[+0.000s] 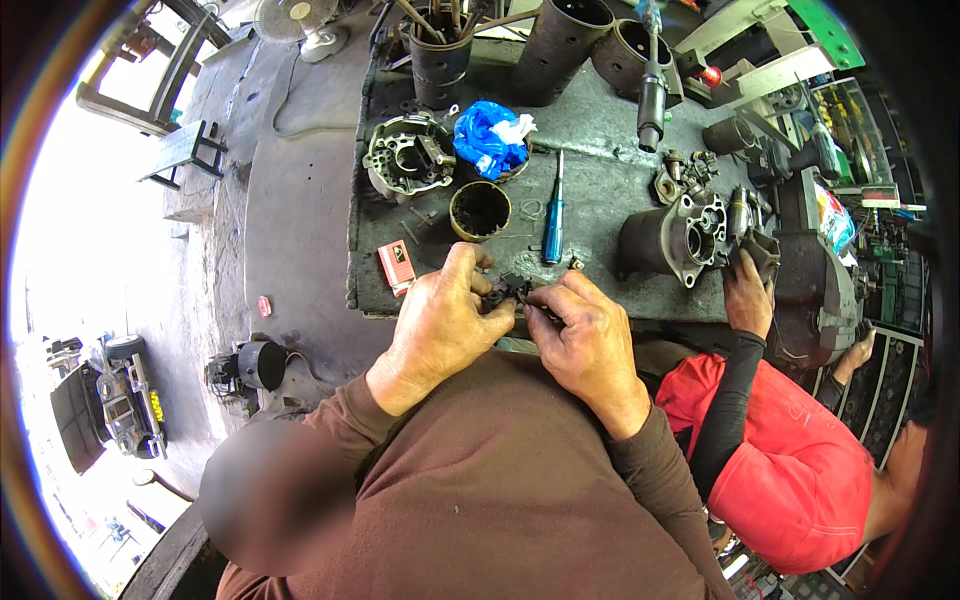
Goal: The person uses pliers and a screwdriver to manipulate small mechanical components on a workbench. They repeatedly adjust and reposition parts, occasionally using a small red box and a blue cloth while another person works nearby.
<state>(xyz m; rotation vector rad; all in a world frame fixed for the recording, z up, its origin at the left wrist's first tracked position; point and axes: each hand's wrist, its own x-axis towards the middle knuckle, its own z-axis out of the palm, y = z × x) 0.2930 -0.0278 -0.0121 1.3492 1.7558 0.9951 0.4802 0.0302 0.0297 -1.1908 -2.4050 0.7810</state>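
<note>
Close to the workbench's near edge, my left hand (440,325) pinches a small dark mechanical part (507,290) between thumb and fingers. My right hand (588,340) meets it from the other side, its thumb and forefinger closed at the part's right end. The fingers cover much of the part, so its exact kind does not show. Just beyond lies a screwdriver (554,230) with a blue handle, pointing away from me. A round tin (480,210) with a dark inside stands beyond my left hand. Left of that hand is a small red and white box (397,266).
On the greasy bench (600,130) are a metal engine casing (408,157), a crumpled blue plastic bag (488,138), a flanged cylinder housing (680,240) and dark metal drums (560,50). At right, a co-worker in a red shirt (790,460) holds a dark cloth (762,255).
</note>
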